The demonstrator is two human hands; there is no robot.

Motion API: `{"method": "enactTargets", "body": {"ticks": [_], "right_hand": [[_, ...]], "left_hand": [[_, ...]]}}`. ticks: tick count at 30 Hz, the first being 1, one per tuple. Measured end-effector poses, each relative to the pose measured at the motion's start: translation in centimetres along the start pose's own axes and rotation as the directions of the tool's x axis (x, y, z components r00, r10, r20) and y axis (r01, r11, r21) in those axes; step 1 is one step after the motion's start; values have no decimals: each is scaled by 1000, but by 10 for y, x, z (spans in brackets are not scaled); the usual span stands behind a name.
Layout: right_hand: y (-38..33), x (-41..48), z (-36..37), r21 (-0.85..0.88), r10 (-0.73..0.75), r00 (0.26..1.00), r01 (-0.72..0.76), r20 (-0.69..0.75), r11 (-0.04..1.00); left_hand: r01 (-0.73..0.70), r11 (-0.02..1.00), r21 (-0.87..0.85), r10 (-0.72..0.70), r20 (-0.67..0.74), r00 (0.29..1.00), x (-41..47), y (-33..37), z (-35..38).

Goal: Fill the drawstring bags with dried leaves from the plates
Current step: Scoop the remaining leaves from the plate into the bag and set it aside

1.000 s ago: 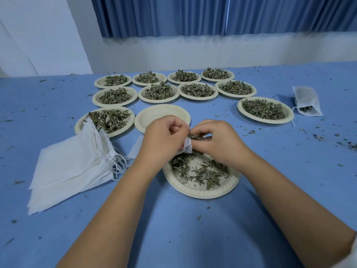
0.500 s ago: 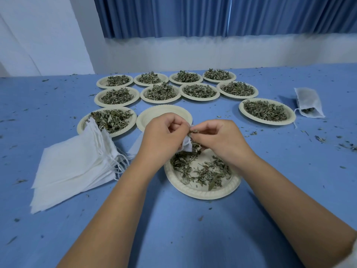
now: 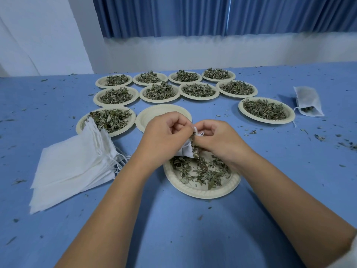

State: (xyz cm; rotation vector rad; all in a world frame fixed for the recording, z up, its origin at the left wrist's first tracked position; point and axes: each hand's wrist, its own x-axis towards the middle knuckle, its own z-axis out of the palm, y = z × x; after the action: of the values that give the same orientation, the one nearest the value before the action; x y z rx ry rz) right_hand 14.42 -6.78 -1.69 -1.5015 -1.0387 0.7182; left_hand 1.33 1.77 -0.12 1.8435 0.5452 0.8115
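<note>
- Dried leaves (image 3: pixel 201 171) lie thinly scattered over the nearest paper plate (image 3: pixel 193 192), which sits on the blue tablecloth (image 3: pixel 173 229) between the two forearms.
- Just above that plate's far edge, the left hand (image 3: pixel 162 136) has its fingers curled round a small white drawstring bag (image 3: pixel 186 149). It grips the bag near the mouth, and the body hangs toward the plate.
- Opposite it, the right hand (image 3: pixel 222 140) pinches a clump of dried leaves at the bag's opening with its fingertips. Loose drawstring ends show by its thumb.
- To the left, a fanned stack of empty bags (image 3: pixel 73 167) lies flat with its strings trailing toward the left forearm. Its far corner overlaps a leaf-filled plate (image 3: pixel 133 120).
- Behind the hands sits an empty plate (image 3: pixel 154 117), partly hidden by the left hand.
- Well apart on the right is another plate of leaves (image 3: pixel 290 113). Beyond it a lone bag (image 3: pixel 307 99) lies flat with leaves showing at its mouth.
- Farther back, eight heaped plates (image 3: pixel 160 101) stand in two rows of four.
- Leaf crumbs speckle the cloth, and a blue curtain (image 3: pixel 193 16) hangs behind.
</note>
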Motion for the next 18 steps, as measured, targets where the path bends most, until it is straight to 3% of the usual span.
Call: {"method": "enactTargets", "body": {"ticks": [6, 9, 14, 18], "right_hand": [[1, 3, 3, -125, 15, 998, -22, -53, 992], [2, 3, 4, -153, 20, 998, -28, -55, 988], [0, 5, -5, 134, 121, 991, -128, 60, 983], [-5, 6, -8, 254, 173, 976, -201, 129, 946]], "left_hand": [[-42, 997, 65, 36, 89, 995, -2, -1, 2], [-39, 994, 104, 34, 50, 998, -1, -2, 2], [-5, 993, 121, 23, -151, 988, 4, -4, -5], [0, 995, 95, 18, -182, 983, 4, -2, -10]]}}
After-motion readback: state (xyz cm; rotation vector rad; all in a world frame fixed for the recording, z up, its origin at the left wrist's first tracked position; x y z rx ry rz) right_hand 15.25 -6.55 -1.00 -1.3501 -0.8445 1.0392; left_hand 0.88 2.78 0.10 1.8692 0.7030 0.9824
